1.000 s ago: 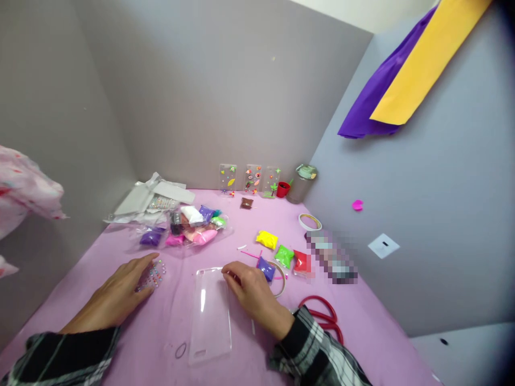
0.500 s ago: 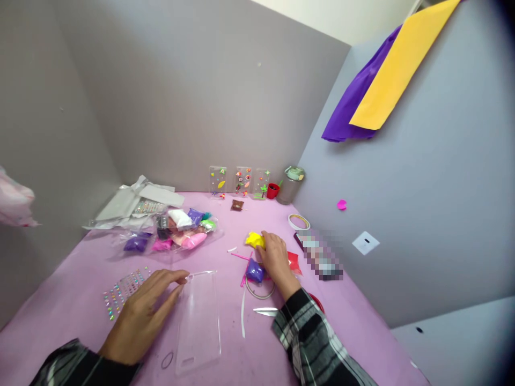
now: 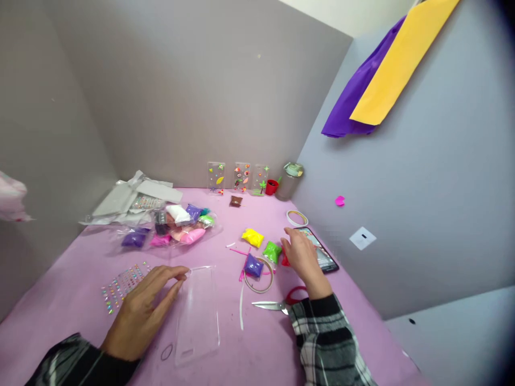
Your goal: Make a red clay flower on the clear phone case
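My left hand pinches the top left corner of a clear phone case lying on the table. My right hand is over a red clay packet, which it partly covers, beside a phone. Its thumb and forefinger are apart, with nothing seen between them. Left of that hand lie green, yellow and purple clay packets. The purple one overlaps a tape ring. Scissors with red handles rest near the right wrist, partly under the sleeve.
A gem sticker sheet lies by my left hand. Farther back are a bag of clay packets and white packaging. Decorated clear cases, a red cup and a bottle stand along the wall.
My right hand has moved right, from the yellow packet to the red packet and phone. The green packet and scissor handles have come into sight. My left hand stays at the case.
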The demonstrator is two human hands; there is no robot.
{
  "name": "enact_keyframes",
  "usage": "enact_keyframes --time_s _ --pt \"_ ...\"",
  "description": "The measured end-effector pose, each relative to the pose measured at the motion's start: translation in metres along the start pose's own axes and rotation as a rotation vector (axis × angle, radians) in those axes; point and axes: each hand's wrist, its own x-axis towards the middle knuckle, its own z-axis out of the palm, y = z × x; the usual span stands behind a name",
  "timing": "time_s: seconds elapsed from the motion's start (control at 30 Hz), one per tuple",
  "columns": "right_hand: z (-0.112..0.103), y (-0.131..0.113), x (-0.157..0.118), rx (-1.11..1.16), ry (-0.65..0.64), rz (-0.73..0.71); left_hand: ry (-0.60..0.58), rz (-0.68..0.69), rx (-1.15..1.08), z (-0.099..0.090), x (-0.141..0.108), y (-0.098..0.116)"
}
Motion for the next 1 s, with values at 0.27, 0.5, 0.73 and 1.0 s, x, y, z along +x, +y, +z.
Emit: enact_keyframes --time_s 0.27,0.5,0.73,1.0 --pt "-0.017 0.017 -0.015 0.003 -0.243 -0.005 0.006 0.025 -0.002 0.0 0.003 0.004" --pt "-0.007 0.02 -0.013 0.07 -0.284 -0.021 -0.007 -0.014 -0.046 0.003 0.004 0.006" --pt "-0.035 0.003 -0.012 0.452 -0.092 0.016 -0.058 -0.244 -0.238 0.004 0.004 0.023" --pt "-0.011 -0.106 -0.047 1.469 -0.439 -0.059 -0.276 -0.63 -0.823 0.023 -0.001 0.046"
